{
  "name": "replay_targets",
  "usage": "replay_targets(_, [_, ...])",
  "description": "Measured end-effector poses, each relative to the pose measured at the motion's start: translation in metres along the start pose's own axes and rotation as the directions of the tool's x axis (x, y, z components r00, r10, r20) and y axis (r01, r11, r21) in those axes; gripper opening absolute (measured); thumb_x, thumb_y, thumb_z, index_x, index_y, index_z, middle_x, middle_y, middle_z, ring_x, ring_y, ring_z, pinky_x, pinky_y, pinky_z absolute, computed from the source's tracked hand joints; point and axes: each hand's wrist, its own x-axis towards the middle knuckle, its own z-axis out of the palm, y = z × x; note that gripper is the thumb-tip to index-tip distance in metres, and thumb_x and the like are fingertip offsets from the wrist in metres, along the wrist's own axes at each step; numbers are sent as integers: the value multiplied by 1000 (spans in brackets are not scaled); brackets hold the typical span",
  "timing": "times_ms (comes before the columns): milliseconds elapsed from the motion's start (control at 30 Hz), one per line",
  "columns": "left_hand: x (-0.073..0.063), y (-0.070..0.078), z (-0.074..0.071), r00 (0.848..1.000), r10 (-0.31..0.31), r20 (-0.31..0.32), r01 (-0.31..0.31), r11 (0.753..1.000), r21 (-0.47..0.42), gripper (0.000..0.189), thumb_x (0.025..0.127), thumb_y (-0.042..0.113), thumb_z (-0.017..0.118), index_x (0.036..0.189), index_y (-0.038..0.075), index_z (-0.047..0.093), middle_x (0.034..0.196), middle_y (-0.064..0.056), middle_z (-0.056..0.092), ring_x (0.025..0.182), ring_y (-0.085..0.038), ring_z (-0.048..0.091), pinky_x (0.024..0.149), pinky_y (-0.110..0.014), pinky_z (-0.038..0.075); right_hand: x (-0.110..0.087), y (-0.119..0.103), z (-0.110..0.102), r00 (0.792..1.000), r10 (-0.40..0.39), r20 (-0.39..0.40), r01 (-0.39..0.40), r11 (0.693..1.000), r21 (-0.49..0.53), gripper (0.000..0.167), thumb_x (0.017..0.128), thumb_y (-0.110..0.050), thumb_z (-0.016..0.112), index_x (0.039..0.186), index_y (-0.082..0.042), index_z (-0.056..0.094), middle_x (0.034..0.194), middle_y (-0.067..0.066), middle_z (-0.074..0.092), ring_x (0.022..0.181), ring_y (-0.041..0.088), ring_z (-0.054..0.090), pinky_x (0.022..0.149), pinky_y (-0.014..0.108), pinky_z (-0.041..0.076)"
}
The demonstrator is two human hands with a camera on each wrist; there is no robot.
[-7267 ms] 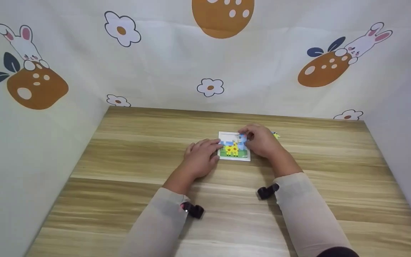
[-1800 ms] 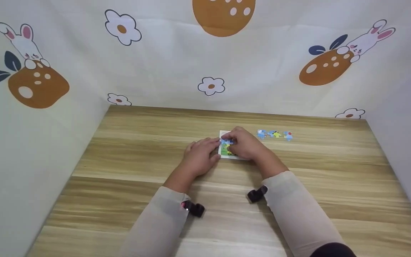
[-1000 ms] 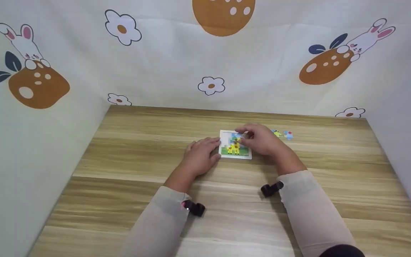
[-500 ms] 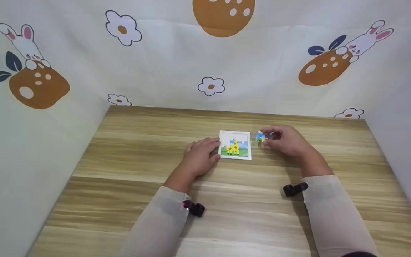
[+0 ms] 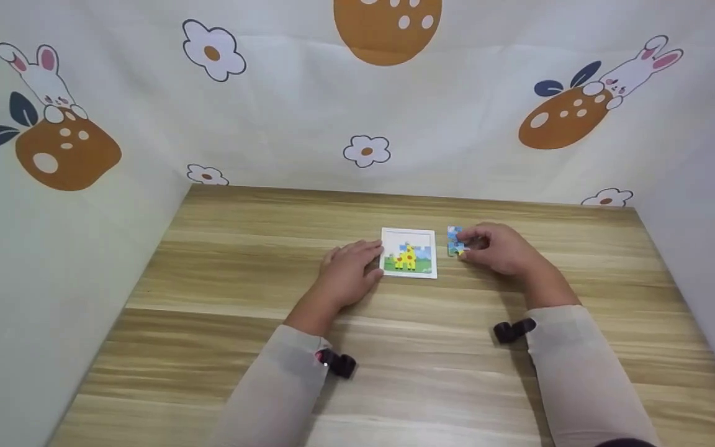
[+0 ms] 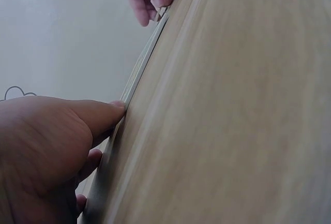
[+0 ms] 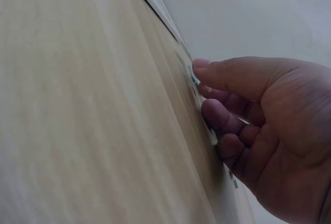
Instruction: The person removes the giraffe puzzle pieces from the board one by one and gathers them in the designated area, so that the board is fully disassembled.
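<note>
A square white-framed jigsaw puzzle (image 5: 409, 275) with a yellow giraffe lies flat; white backing shows across its upper part. My left hand (image 5: 350, 273) rests at its left side, fingertips on the left edge and thumb by the lower left corner. In the left wrist view, the left thumb (image 6: 106, 115) presses against the thin board's edge. Right of the puzzle, my right hand (image 5: 500, 249) pinches a blue-and-green puzzle piece (image 5: 455, 249) between thumb and finger, low at the tabletop. Another blue piece (image 5: 453, 232) lies just behind it. The right hand (image 7: 253, 110) hides further pieces.
The wood-grain table (image 5: 357, 397) runs back to a pale printed cloth wall (image 5: 289, 112), with cloth sides at left and right. A black wrist camera (image 5: 337, 364) sits on the left sleeve and another camera (image 5: 514, 330) on the right sleeve.
My right hand has moved right from the puzzle with a piece, then brought it down beside another. More backing shows in the puzzle's upper part. The left hand has stayed put.
</note>
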Motion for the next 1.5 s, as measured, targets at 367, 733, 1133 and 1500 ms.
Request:
replay_targets(367, [1, 0, 1, 1000, 2, 5, -2, 1000, -4, 55, 109, 40, 61, 162, 31, 48, 173, 14, 40, 165, -20, 30, 136, -59, 14, -1, 1, 0, 1000, -28, -7, 29, 1000, 11, 37, 96, -19, 81, 132, -10, 75, 134, 14, 73, 115, 27, 66, 97, 32, 53])
replay_targets(733, [2, -2, 2, 1000, 16, -10, -16, 1000, 2, 55, 109, 40, 61, 162, 31, 48, 172, 13, 41, 164, -22, 32, 135, -60, 16, 2, -26, 5, 997, -46, -64, 48, 999, 19, 40, 97, -21, 80, 135, -12, 73, 131, 11, 74, 100, 21, 64, 80, 25, 53])
replay_targets(1133, [3, -4, 3, 1000, 4, -2, -4, 1000, 8, 55, 109, 40, 61, 162, 32, 48, 173, 14, 40, 164, -21, 32, 135, -61, 15, 21, -78, 40, 998, -69, 11, 69, 998, 5, 45, 95, -20, 80, 139, -15, 72, 130, 6, 73, 100, 23, 61, 87, 35, 50])
replay_targets(1500, [1, -4, 1, 1000, 22, -7, -22, 1000, -10, 55, 109, 38, 62, 161, 29, 50, 172, 14, 41, 164, -23, 32, 135, -61, 15, 26, -85, 58, 996, -85, 16, 85, 996, -12, 50, 93, -15, 81, 142, -14, 69, 133, 7, 67, 100, 21, 62, 87, 34, 53])
